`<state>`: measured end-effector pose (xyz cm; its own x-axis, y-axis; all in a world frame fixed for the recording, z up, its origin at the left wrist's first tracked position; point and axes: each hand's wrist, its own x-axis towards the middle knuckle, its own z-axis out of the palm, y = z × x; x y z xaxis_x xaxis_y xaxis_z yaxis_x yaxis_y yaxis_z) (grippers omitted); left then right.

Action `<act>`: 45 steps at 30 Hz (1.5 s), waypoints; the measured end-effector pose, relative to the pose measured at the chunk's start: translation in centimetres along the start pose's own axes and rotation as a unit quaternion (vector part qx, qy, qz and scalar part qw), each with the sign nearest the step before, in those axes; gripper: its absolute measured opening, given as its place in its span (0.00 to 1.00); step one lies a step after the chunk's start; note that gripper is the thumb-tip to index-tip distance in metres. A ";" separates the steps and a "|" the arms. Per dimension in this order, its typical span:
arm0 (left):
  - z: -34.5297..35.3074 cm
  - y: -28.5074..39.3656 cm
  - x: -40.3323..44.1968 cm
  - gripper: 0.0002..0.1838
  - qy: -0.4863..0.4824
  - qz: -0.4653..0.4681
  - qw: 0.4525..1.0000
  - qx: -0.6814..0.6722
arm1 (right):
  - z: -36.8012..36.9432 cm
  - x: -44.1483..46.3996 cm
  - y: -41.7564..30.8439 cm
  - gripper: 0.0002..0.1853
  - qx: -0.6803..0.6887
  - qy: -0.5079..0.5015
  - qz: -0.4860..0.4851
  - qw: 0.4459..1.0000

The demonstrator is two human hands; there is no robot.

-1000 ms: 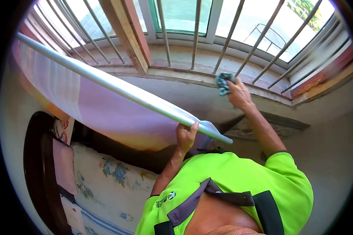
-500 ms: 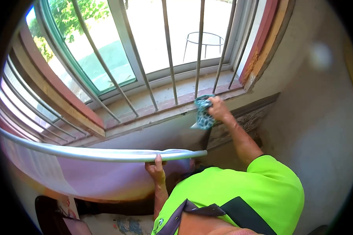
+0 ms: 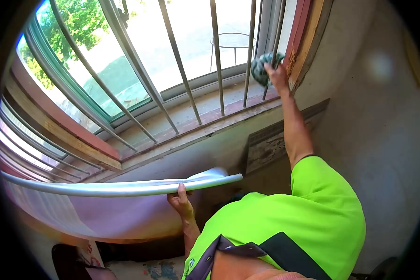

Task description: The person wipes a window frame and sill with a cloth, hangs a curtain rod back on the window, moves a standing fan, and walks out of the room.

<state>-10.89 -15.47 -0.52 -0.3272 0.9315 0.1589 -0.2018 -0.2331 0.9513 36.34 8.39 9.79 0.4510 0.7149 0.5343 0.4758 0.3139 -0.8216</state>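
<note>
Cloth (image 3: 261, 71), patterned and bunched, lay in the upper right of the frame, gathered in the person's right hand (image 3: 279, 77). The right fingers were curled closed upon it, and its bulk emerged to their left, over the rightmost window bar (image 3: 279, 28); whether it wrapped the bar could not be told. The left hand (image 3: 181, 204), at lower centre, grasped a pale pole (image 3: 102, 189), the thumb laid up across its near face. From this pole a lilac curtain (image 3: 112, 212) hung at the lower left. The cloth was above and to the right of the left hand, well apart from it. Blur softened the outline of the cloth; the other left fingers were hard to distinguish below the pole, whose left end could not be followed beyond the far left of the frame.
</note>
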 end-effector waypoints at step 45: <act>-1.2 -1.8 0.0 0.08 0.025 -0.034 0.999 0.009 | 7.0 -13.2 -3.7 0.15 -0.251 -0.146 0.030 0.956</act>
<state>-11.61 -15.40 -2.54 -0.3589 0.9299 0.0804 -0.2096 -0.1642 0.9639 23.37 2.12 4.37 0.2939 0.8889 0.3514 0.7919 -0.0206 -0.6102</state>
